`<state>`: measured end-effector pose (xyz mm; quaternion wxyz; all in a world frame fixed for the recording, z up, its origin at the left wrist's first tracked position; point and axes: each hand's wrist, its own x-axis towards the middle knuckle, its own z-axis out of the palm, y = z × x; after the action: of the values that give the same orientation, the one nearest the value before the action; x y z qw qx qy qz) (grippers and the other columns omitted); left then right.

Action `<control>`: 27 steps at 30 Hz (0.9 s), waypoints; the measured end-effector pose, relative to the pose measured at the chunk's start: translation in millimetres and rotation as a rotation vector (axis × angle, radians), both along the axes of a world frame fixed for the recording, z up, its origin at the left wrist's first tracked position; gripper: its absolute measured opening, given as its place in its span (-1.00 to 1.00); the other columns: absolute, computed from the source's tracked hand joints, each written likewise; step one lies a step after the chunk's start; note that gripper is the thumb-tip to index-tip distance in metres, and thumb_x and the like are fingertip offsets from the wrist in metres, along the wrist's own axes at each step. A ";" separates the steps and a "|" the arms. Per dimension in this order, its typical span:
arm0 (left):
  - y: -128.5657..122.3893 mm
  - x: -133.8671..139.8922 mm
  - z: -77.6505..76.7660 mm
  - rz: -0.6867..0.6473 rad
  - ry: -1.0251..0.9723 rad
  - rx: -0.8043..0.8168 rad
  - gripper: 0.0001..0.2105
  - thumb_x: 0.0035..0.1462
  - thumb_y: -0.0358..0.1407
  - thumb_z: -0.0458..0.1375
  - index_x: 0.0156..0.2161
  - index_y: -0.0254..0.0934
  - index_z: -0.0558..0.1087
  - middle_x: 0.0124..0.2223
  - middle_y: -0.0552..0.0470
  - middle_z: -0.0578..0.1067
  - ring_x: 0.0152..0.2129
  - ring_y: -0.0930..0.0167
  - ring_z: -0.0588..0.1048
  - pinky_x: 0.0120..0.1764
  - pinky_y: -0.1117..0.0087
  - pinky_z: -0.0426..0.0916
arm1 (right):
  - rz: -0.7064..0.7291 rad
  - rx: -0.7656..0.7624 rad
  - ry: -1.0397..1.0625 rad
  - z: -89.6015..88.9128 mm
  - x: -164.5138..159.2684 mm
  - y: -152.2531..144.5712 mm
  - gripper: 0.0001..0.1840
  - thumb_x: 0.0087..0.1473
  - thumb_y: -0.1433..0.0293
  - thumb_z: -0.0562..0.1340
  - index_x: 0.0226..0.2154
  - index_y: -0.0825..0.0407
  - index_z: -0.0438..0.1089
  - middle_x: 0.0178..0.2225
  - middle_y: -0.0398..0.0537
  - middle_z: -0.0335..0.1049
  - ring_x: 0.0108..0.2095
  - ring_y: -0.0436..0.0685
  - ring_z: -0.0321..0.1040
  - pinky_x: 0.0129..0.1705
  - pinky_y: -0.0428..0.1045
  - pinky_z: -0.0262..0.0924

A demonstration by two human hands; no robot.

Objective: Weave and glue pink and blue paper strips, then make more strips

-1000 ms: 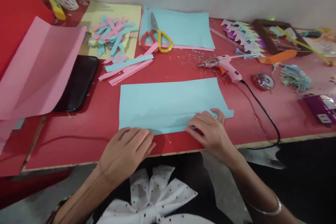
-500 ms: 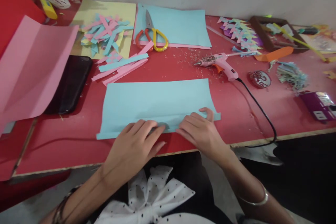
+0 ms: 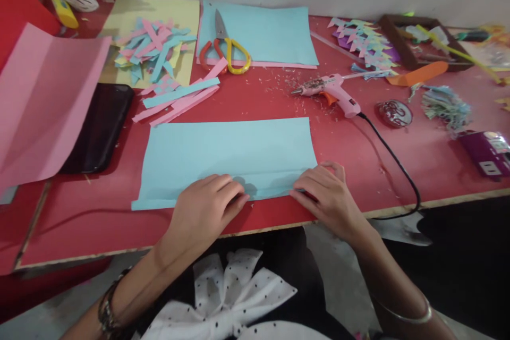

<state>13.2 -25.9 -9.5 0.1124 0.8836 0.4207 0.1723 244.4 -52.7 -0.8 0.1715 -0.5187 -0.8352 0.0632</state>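
A light blue sheet of paper (image 3: 227, 146) lies on the red table, with a narrow strip folded up along its near edge. My left hand (image 3: 211, 199) is on that fold left of its middle, fingers curled and closed on the edge. At the right end of the fold, my right hand (image 3: 327, 191) grips the paper between thumb and fingers and covers the corner. The fingertips of both hands are partly hidden. Between the hands the fold shows as a flat band.
Beyond the sheet lie cut paper strips (image 3: 179, 98), scissors (image 3: 225, 45) on stacked blue paper (image 3: 274, 34), and a pink glue gun (image 3: 338, 95) with a black cord. A black phone (image 3: 107, 133) rests under pink paper (image 3: 43, 101) at left. A brown tray (image 3: 398, 45) stands back right.
My right hand has slid right along the fold to the sheet's corner. My left hand stays near the same part of the edge, and the view has shifted slightly.
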 end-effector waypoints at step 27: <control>6.7 0.0 -1.5 -0.019 0.082 0.131 -0.61 0.23 -0.17 -0.17 -0.53 -0.27 0.30 -0.60 0.12 0.33 -0.67 0.52 0.30 -0.60 0.49 0.07 | -0.089 -0.030 -0.003 -4.0 5.0 -1.2 -0.73 0.15 0.37 0.02 -0.56 0.04 0.18 -0.55 -0.13 0.18 -0.49 0.03 0.06 -0.37 -0.06 -0.06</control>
<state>13.2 -19.2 -10.9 0.0386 0.8993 0.4043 0.1619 249.3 -54.0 -4.8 0.1652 -0.5581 -0.8104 0.0672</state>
